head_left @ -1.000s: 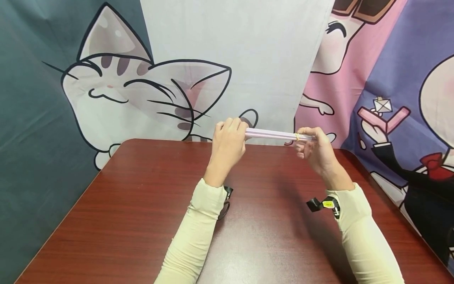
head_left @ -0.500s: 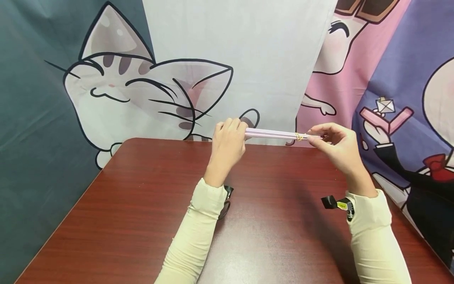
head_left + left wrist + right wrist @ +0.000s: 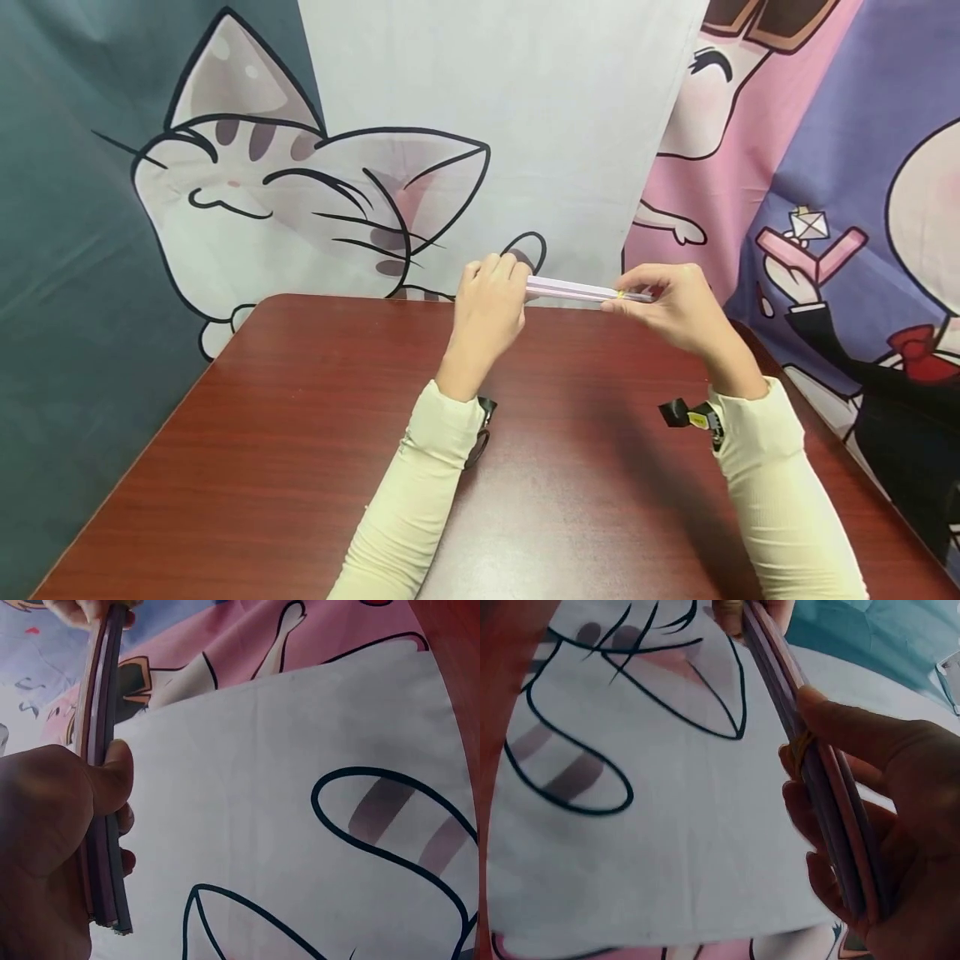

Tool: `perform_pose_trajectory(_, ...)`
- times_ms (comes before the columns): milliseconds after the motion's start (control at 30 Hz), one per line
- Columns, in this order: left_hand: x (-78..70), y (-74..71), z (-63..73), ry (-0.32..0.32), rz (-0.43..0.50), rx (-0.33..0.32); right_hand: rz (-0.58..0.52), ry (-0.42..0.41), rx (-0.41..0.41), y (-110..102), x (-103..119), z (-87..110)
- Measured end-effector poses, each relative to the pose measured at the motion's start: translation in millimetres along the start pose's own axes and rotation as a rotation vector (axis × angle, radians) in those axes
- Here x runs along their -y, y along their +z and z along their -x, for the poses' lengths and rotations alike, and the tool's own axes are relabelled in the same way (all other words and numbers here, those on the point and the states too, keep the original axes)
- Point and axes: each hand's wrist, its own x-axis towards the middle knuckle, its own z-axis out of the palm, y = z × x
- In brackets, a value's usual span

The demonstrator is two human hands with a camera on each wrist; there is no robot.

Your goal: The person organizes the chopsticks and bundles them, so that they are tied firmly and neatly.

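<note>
A bundle of pale pink and purple chopsticks [image 3: 566, 288] is held level above the far edge of the table. Its left end is gripped by my left hand [image 3: 487, 312]; in the left wrist view the thumb wraps across the sticks [image 3: 103, 866] and their blunt ends poke out below. My right hand [image 3: 678, 304] pinches the thinner right part around a yellow rubber band [image 3: 621, 294]. The right wrist view has the thumb on the sticks just beside the band [image 3: 801, 754], with the other fingers curled behind.
Below the hands spreads a reddish-brown wooden table [image 3: 300, 450]. Right behind it hangs a cloth backdrop [image 3: 555, 125] printed with a cartoon cat and other figures. A small camera with a strap [image 3: 697, 419] sits on the right wrist.
The right hand first drew back rightward to the chopstick tips, then came left again and now pinches at the rubber band. The left hand keeps its grip, barely moving.
</note>
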Motion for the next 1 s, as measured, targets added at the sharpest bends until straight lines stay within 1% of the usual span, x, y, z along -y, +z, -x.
perform_pose_trajectory(33,-0.9,-0.1,0.0,0.002,-0.001,-0.004,-0.015,0.018,0.000,-1,0,0.6)
perform_pose_trajectory(133,-1.6,-0.4,-0.8,0.002,-0.002,-0.016,-0.046,0.069,-0.036,-8,0,2.9)
perform_pose_trajectory(200,-1.4,-0.7,-2.2,0.001,-0.002,-0.020,-0.037,0.072,-0.046,-13,0,3.1)
perform_pose_trajectory(267,-1.5,-0.2,-3.2,-0.001,-0.006,-0.022,0.005,0.035,-0.030,-14,0,1.3)
perform_pose_trajectory(300,-1.8,0.3,-3.4,-0.002,-0.008,-0.019,0.032,0.004,-0.016,-13,1,-0.1)
perform_pose_trajectory(400,-5.0,2.0,-2.5,0.009,-0.016,-0.005,0.094,-0.079,0.032,-5,5,-4.5)
perform_pose_trajectory(467,-8.0,2.9,-1.4,0.017,-0.020,0.008,0.109,-0.089,0.053,1,7,-6.2)
perform_pose_trajectory(567,-11.6,2.8,0.1,0.021,-0.029,0.020,0.101,-0.018,0.077,0,6,-4.4)
perform_pose_trajectory(667,-12.5,1.6,-0.3,0.014,-0.034,0.016,0.074,0.076,0.082,-10,4,-0.1)
perform_pose_trajectory(700,-12.4,1.3,-0.6,0.015,-0.033,0.013,0.068,0.092,0.081,-13,3,1.3)
perform_pose_trajectory(767,-11.9,0.7,-1.4,0.017,-0.031,0.003,0.077,0.075,0.079,-17,3,2.4)
perform_pose_trajectory(867,-11.3,-0.4,-2.2,0.015,-0.035,-0.007,0.115,0.006,0.037,-13,4,1.9)
perform_pose_trajectory(933,-11.4,-1.2,-2.0,0.001,-0.048,-0.014,0.146,-0.045,-0.019,-5,5,1.1)
perform_pose_trajectory(1000,-12.6,-1.8,-1.5,-0.013,-0.064,-0.018,0.171,-0.073,-0.082,3,6,1.3)
